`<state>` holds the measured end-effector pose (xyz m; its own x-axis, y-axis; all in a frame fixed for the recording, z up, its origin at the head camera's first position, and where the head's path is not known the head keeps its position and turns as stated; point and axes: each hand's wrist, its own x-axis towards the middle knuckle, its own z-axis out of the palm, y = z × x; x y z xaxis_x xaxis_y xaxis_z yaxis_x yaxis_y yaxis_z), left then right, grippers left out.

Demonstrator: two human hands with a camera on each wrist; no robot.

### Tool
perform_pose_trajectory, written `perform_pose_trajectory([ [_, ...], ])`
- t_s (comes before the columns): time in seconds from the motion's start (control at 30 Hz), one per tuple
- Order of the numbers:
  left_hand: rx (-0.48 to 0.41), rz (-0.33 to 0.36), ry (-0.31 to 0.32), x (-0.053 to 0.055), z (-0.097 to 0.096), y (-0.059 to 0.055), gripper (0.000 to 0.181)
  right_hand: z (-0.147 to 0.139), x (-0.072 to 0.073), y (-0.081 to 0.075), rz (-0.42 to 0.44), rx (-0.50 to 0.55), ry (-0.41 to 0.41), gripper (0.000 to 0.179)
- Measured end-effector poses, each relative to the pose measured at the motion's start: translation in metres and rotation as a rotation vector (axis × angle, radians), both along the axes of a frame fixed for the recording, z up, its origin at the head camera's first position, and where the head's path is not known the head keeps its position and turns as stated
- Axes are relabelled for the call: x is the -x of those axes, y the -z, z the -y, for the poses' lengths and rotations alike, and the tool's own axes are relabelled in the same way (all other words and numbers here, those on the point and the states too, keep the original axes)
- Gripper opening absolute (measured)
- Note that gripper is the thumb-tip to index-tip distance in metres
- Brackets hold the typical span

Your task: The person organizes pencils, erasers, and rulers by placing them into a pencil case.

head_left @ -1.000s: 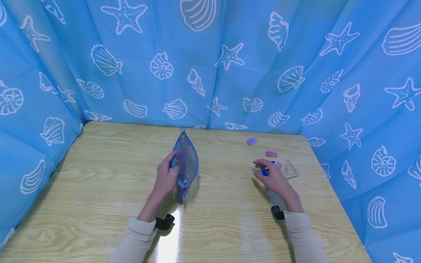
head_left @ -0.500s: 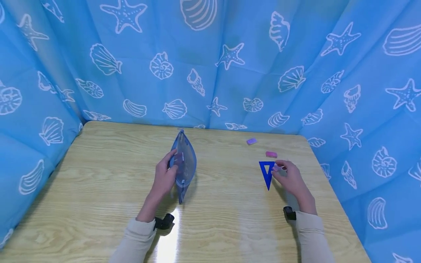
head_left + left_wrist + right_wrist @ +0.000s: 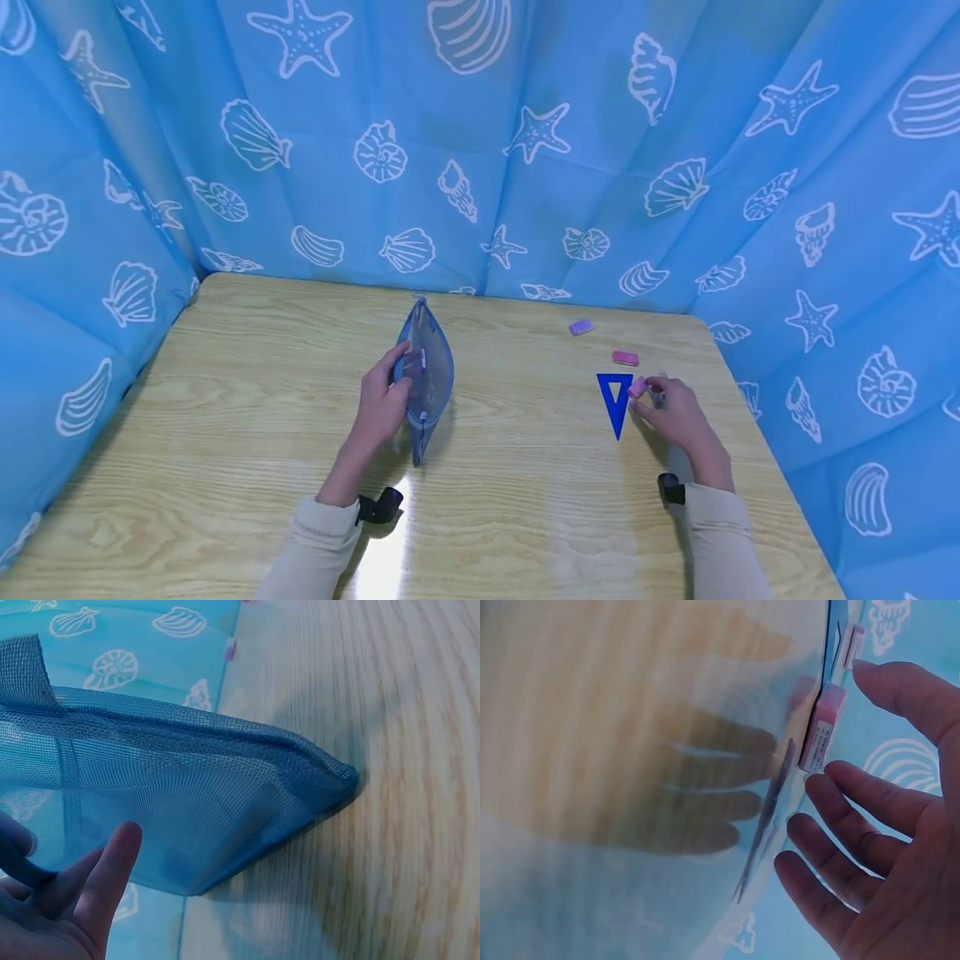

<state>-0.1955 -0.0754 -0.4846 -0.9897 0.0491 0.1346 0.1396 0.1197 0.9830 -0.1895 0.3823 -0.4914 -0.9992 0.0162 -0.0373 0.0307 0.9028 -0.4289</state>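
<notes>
In the head view my left hand [image 3: 385, 402] grips the near side of a blue mesh zip pouch [image 3: 437, 358], whose mouth gapes. The left wrist view has the pouch [image 3: 187, 780] standing on its edge, fingers at its side. My right hand [image 3: 678, 414] is low over the table at a small pink eraser [image 3: 637, 387]. Thumb and fingers are spread apart around the eraser [image 3: 822, 735] in the right wrist view, not closed on it. Just left of that eraser lies a blue set square [image 3: 617, 408]. A clear set square [image 3: 663, 377] is mostly hidden behind my right hand.
Beyond the blue set square lies a darker pink eraser [image 3: 626, 357], with a purple eraser [image 3: 581, 327] farther back. Everything rests on a wood-grain table [image 3: 510, 483]. A blue shell-print curtain [image 3: 480, 150] borders its back and sides.
My right hand has moved right, from over the blue set square to the pink eraser, uncovering the set square; its fingers have spread a little. My left hand keeps its hold on the pouch.
</notes>
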Motion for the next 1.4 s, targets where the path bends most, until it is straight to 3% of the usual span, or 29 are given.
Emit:
perform_pose_trajectory([
  [0.23, 0.005, 0.016, 0.006, 0.000, -0.001, 0.004, 0.064, -0.006, 0.004, -0.002, 0.054, -0.047, 0.025, 0.069],
  [0.4, -0.001, 0.012, 0.000, 0.000, -0.001, 0.001, 0.065, -0.009, 0.010, -0.003, 0.109, -0.046, 0.037, 0.065],
  [0.73, 0.022, 0.010, 0.001, 0.001, 0.000, 0.001, 0.064, -0.010, 0.017, -0.003, 0.095, -0.022, 0.041, 0.046],
  [0.97, 0.018, 0.008, 0.000, 0.000, 0.002, -0.002, 0.063, -0.009, 0.019, -0.004, 0.048, 0.001, 0.035, 0.050],
  [1.4, 0.011, 0.019, 0.007, 0.000, 0.004, -0.003, 0.063, 0.009, 0.015, -0.003, -0.003, 0.219, -0.082, 0.047],
])
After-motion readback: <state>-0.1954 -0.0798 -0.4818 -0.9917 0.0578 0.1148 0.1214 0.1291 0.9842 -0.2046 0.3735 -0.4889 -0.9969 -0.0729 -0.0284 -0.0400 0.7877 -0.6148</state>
